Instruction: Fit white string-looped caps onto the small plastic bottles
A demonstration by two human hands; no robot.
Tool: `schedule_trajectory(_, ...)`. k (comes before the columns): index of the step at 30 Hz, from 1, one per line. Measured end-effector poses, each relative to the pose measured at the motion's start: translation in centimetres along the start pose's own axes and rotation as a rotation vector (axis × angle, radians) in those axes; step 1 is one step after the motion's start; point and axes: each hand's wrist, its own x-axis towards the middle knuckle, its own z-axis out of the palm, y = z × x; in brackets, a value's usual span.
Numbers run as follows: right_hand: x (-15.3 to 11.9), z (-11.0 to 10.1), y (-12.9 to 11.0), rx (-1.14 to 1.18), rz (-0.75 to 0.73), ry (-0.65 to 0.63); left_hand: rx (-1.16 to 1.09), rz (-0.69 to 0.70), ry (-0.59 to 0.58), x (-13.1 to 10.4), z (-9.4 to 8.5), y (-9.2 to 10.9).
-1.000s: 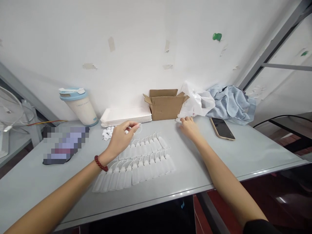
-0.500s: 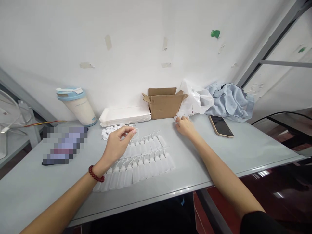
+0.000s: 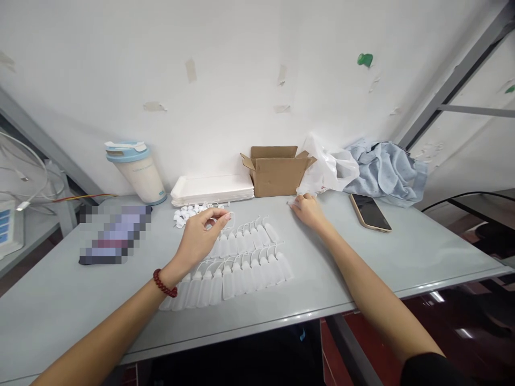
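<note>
Thumb and forefinger of my left hand [image 3: 204,230] pinch a thin white looped strap [image 3: 234,220] above the upper row of tags. My right hand [image 3: 308,212] is closed at the table's back, by the plastic bag, over small clear pieces [image 3: 301,191]; what its fingertips grip is too small to tell. Two rows of translucent white tags with thin straps lie between my hands, the upper row [image 3: 246,239] partly behind my left hand and the lower row [image 3: 241,277] nearer the front edge. Small white pieces [image 3: 185,212] are heaped behind my left hand.
Along the wall stand a cup with a blue lid [image 3: 139,171], stacked white trays [image 3: 213,188], an open cardboard box [image 3: 278,174], a white plastic bag [image 3: 330,169] and a blue cloth [image 3: 386,171]. A phone [image 3: 370,213] lies right; a blurred-out item [image 3: 116,236] lies left.
The view has shifted slightly, so the table's contents appear further right. Both hands keep nearly the same places; the fingers of my right hand look more drawn together over the clear pieces.
</note>
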Motion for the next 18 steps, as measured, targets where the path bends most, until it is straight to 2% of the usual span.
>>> schedule_trajectory(10, 0.0, -0.8, -0.2, 0.310, -0.067, 0.076, 0.016, -0.001, -0.061, -0.5, 0.5, -0.1)
schedule_trajectory(18, -0.7, -1.3, -1.3, 0.463, -0.139, 0.223, 0.046, 0.051, -0.107, -0.7, 0.5, 0.4)
